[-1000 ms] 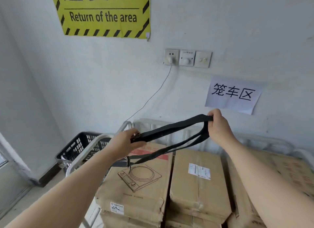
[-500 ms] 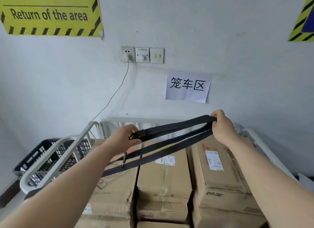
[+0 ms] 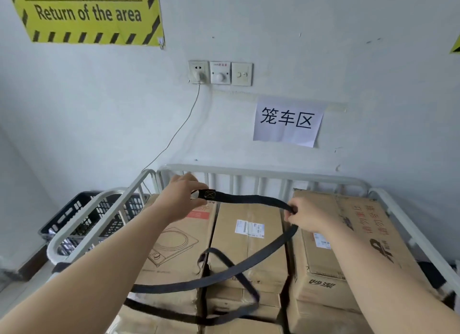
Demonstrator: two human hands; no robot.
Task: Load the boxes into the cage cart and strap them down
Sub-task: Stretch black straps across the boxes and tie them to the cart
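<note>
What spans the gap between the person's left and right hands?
In the head view, a length of black strap runs from the left hand to the right hand, above the middle cardboard box.

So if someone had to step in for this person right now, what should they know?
Left hand pinches the stitched end of the strap; right hand grips it further along, above the boxes.
The boxes sit stacked inside the cart, which stands against the wall.
Done: boxes look loaded.
Left: the strap hangs slack in loops over the boxes; run it across, then tighten and fasten it.
</note>
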